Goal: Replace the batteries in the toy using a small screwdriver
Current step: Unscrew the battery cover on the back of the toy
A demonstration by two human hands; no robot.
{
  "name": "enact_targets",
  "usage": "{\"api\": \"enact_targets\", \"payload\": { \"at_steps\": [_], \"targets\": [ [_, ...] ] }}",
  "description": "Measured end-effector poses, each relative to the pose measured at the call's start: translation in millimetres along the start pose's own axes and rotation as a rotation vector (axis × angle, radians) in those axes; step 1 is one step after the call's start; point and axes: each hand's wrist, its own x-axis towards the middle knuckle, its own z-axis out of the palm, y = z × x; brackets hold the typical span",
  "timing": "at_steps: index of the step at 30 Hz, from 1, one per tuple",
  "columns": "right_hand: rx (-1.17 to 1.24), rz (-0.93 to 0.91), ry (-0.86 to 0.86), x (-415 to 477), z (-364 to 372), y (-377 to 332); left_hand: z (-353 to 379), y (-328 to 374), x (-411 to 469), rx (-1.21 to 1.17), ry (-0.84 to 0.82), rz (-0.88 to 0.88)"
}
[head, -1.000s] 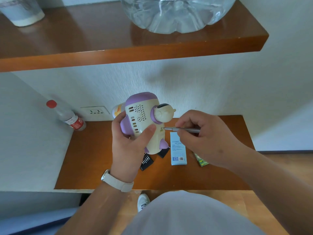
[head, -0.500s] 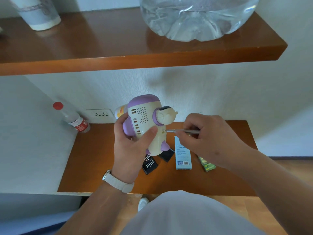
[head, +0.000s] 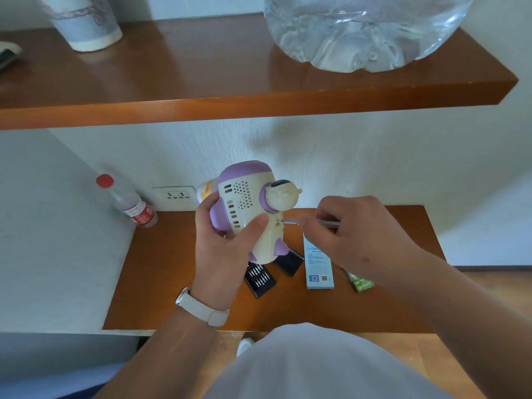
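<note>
A cream and purple toy with a small round head on its side is held above the lower wooden shelf. My left hand grips its body, thumb pressed on the cream back near the screw hole. My right hand pinches a thin silver screwdriver, whose tip sits in the screw hole just below the toy's head. A green battery pack lies on the shelf, partly hidden under my right forearm.
On the shelf lie a black bit case, its black lid and a light blue box. A red-capped bottle leans by a wall socket. The upper shelf carries a paper cup and a big water jug.
The view has tilted up and shifted slightly. Both hands keep their hold, with the screwdriver tip staying at the toy's screw hole.
</note>
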Motion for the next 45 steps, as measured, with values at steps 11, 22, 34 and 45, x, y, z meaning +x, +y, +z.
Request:
{"api": "enact_targets", "payload": {
  "at_steps": [11,22,34,45],
  "targets": [
    [-0.008,-0.063,-0.063,4.3,-0.2,-9.1,-11.6,-0.1,5.3,0.007,-0.004,0.008],
    [0.042,-0.021,-0.066,5.8,0.4,-9.6,-11.6,4.9,7.6,-0.009,-0.016,-0.010],
    [0.002,-0.079,-0.008,2.2,-5.1,-8.7,-6.9,8.3,6.7,-0.019,-0.036,-0.012],
    [0.005,-0.034,-0.032,1.4,-4.9,-8.3,-8.1,8.4,7.1,-0.035,-0.033,-0.030]
  ]
}}
